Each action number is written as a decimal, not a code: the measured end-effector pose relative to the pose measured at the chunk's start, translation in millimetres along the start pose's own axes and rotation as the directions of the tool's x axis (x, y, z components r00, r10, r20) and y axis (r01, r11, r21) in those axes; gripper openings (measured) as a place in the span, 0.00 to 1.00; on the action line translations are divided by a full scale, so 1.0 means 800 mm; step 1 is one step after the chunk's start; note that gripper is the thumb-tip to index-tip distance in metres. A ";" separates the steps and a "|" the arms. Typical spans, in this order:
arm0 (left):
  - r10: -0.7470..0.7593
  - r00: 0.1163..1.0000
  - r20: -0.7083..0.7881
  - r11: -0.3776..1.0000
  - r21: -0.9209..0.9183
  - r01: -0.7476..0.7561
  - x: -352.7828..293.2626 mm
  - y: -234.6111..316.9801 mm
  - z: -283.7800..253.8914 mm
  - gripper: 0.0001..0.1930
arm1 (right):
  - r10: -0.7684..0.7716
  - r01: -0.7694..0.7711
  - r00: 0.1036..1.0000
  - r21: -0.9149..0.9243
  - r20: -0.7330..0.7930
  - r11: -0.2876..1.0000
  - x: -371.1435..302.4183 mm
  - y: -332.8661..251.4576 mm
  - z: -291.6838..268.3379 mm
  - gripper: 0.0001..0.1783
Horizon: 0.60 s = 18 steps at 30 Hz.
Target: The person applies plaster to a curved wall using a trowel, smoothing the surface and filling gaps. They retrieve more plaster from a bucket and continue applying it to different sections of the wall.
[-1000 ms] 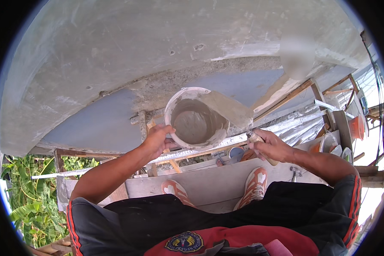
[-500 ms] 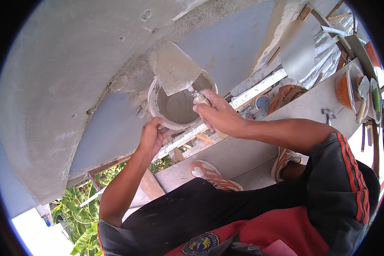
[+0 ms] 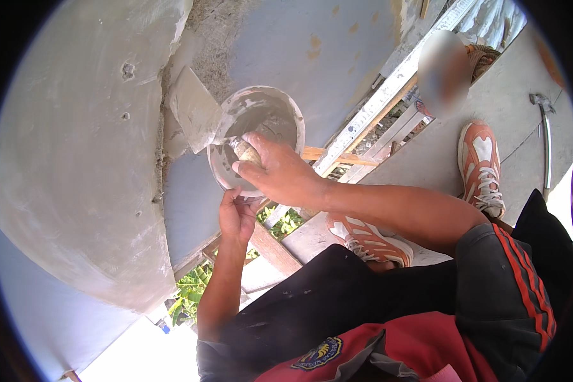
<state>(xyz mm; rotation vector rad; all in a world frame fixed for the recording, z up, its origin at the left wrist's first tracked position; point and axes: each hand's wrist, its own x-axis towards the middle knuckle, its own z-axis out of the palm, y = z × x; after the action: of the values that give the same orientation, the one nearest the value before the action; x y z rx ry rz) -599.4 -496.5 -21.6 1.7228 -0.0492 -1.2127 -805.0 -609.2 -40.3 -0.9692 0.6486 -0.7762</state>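
My right hand is wrapped around the handle of a plastering trowel. Its broad, mortar-smeared blade reaches out past the left rim of a round bucket, over or against the rough strip of wall; I cannot tell whether it touches. Grey wet mortar coats the inside of the bucket, partly hidden by my right hand. At the near side of the rim, my left hand holds the bucket with its fingertips, and the bucket leans close to the wall.
Smooth grey plaster covers the wall on the left, bordered by bare rough concrete. A hammer lies on the plank platform at right. Wooden bars and a gap showing plants lie below the bucket.
The trowel has moved left from above the bucket's mouth toward the wall, uncovering more of the mortar. My view has shifted right, and both hands stay on the trowel and bucket.
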 end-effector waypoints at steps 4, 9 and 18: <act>-0.011 0.999 0.045 1.000 0.015 0.011 -0.002 0.007 -0.012 0.22 | -0.076 0.076 0.993 -0.003 -0.090 0.997 0.008 0.008 0.005 0.26; 0.023 0.996 0.090 0.997 0.066 -0.029 -0.006 0.010 -0.018 0.22 | -0.019 0.017 1.000 0.093 0.019 0.996 0.021 -0.006 -0.006 0.33; 0.056 0.995 0.079 0.997 -0.059 -0.052 0.002 -0.009 -0.015 0.30 | -0.134 0.138 0.990 0.115 -0.043 0.984 0.023 -0.022 0.012 0.21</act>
<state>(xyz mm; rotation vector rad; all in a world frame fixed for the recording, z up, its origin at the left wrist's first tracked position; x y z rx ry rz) -593.4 -485.7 -27.5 1.6127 -0.1077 -1.2318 -792.1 -625.4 -22.6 -0.8999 0.5638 -0.9442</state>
